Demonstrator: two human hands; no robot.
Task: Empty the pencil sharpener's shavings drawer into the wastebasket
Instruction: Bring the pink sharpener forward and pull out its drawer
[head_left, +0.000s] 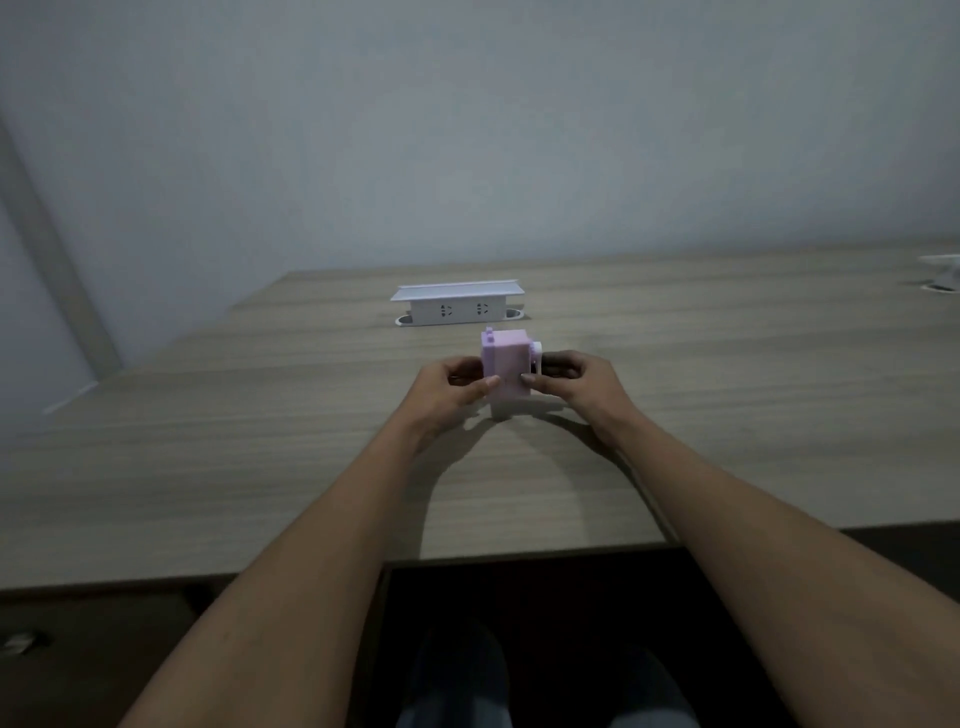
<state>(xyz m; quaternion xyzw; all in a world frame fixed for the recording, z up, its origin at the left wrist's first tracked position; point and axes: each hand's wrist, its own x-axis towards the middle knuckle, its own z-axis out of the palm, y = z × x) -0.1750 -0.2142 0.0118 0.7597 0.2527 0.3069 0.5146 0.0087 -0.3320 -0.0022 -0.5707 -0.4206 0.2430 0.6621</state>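
No readable text, brand, number or label is to be found anywhere in the frame; only two sets of plug slots are seen on the front of the white socket box (457, 306), just above the centre of the frame

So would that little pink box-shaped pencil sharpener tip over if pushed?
Possibly: the pink plastic pencil sharpener stands taller than wide on the wooden table. It looks rigid and probably light. The left hand and right hand steady both sides.
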